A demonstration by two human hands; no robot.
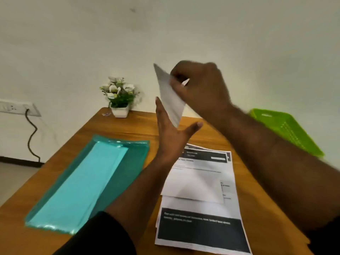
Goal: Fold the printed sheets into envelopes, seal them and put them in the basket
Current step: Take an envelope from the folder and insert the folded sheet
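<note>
A: What is the right hand [199, 89] doing?

B: It is raised above the wooden table [128, 129], fingers curled round the upper part of a folded white paper envelope [170, 96], pinching it. The envelope hangs tilted, its lower corner pointing down toward the left hand [171, 133].

A: And the left hand?

B: Its fingers are straight and its thumb spread wide. It stands upright just under the envelope, the straight fingers lying along the envelope's left edge. Whether they truly touch it, I cannot tell; the picture is blurred there.

A: Where are the printed sheets?

B: A stack of white printed sheets with black bands [200, 214] lies flat on the table, under both forearms. A smaller plain white folded piece [193, 186] rests on top of the stack, near its middle.

A: And the basket?

B: The bright green plastic basket [287, 129] sits at the right edge of the table, beyond the right forearm, well apart from the envelope.

A: Anything else there?

B: A translucent teal plastic folder [88, 183] holding lighter turquoise paper lies on the left of the table. A small white pot of artificial flowers [119, 100] stands at the far edge, against the wall. A wall socket [18, 107] with a black cable plugged in sits on the left.
</note>
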